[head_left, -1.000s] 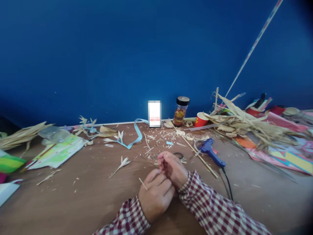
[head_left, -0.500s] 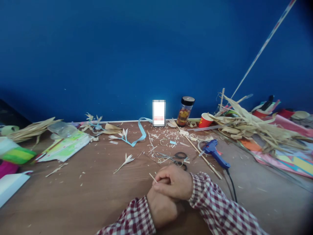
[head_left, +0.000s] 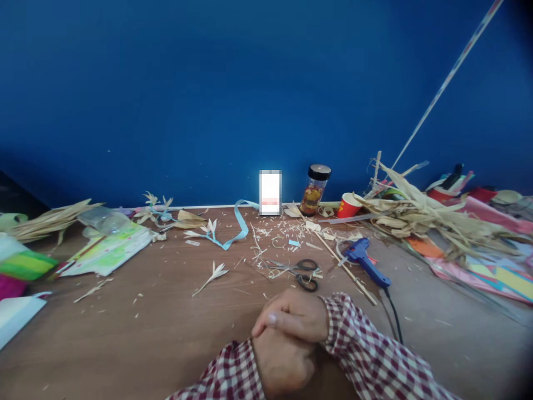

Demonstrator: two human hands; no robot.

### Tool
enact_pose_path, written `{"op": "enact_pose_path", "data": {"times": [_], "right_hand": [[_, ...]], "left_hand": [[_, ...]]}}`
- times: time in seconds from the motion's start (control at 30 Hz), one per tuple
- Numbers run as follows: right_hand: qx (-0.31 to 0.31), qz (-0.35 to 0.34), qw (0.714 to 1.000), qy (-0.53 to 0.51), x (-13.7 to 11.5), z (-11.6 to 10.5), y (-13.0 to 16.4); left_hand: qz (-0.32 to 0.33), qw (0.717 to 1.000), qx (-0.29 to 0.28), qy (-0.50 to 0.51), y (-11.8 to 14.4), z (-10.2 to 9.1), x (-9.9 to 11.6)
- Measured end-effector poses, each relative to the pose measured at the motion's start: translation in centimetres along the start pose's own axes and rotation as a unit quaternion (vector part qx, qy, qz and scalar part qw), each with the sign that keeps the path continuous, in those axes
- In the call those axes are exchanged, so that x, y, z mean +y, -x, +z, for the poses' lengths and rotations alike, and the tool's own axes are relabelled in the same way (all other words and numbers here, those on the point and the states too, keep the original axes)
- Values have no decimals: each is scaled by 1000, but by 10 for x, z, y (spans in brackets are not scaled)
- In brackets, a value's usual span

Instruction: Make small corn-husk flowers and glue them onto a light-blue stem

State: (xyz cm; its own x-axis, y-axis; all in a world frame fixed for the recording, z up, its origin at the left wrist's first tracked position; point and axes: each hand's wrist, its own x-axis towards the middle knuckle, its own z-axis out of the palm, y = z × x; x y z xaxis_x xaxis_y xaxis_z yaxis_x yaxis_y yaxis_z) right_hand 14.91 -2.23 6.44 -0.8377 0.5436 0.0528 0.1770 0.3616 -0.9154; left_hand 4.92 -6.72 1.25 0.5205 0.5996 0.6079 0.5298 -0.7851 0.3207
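Two hands clasped at table's near edge: right hand [head_left: 297, 318] folded over left hand [head_left: 283, 361], fingers curled shut; can't tell if a stick's inside. Scissors [head_left: 302, 272] just beyond, glue gun [head_left: 364, 260] to the right, near husks [head_left: 420, 216].

hands [head_left: 287, 339] drawn nearer, thin stick now hidden

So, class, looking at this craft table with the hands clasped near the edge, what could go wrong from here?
1. The scissors lie just beyond the right hand; reaching forward blindly could nick a finger.
2. The glue gun cord runs beside the right sleeve and could snag, dragging the gun.
3. Scattered straw scraps could stick to any glue.
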Motion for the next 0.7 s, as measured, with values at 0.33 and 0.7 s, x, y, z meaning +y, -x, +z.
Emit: {"op": "enact_pose_path", "data": {"times": [0.33, 0.7], "right_hand": [[341, 24, 800, 493, 18, -14, -5], [245, 7, 700, 671, 27, 8, -11]], "left_hand": [[-149, 981, 119, 28, -15, -41, -25], [-139, 979, 148, -8, -13, -42, -30]]}}
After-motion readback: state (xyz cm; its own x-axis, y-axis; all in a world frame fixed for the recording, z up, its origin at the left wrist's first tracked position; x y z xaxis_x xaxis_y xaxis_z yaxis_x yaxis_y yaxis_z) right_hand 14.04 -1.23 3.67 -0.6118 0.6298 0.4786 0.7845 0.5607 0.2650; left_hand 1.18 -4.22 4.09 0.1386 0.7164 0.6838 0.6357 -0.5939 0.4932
